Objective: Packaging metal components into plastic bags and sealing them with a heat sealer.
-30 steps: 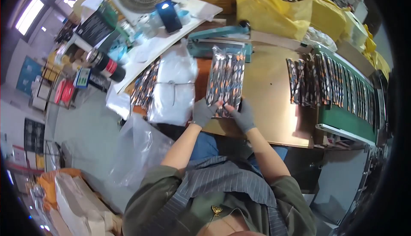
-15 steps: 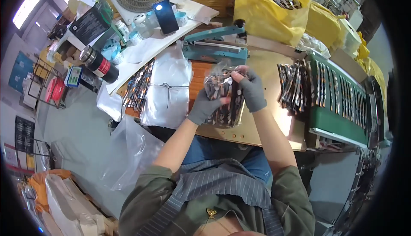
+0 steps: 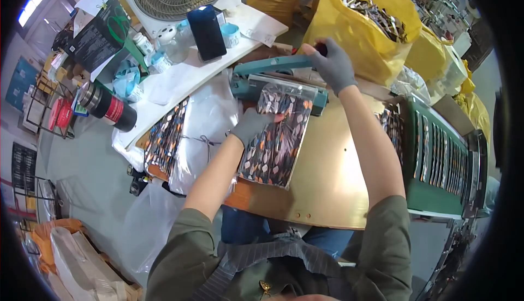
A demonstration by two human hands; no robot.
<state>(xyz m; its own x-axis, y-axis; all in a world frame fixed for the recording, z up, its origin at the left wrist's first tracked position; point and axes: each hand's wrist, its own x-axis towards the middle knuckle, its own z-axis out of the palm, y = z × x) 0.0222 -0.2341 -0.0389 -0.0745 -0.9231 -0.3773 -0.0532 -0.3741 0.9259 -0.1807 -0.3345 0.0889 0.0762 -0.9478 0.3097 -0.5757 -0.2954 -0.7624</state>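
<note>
A clear plastic bag (image 3: 275, 151) full of dark strips with orange and white leaf-like marks lies over the work board, its upper end at the teal hand sealer (image 3: 248, 86). My left hand (image 3: 254, 126), in a grey glove with bare fingertips, grips the bag's left side, one digit stretched across its top; the other fingers are mostly hidden. The sealer's arm (image 3: 273, 64) is raised. At that arm's right end my right hand (image 3: 331, 63), gloved the same way, is closed around the handle, which it mostly covers.
Left of the bag lie clear plastic bags (image 3: 199, 123) tied with dark cord, and more patterned strips (image 3: 166, 137). A white shelf (image 3: 164, 88) holds a phone (image 3: 207, 33) and a flask (image 3: 117, 110). A yellow sack (image 3: 349, 44) stands behind; a green rack (image 3: 431, 192) of strips stands right.
The bag has gone from bunched up between both hands to lying flat at the sealer. My right hand has left it and moved up to the sealer's handle.
</note>
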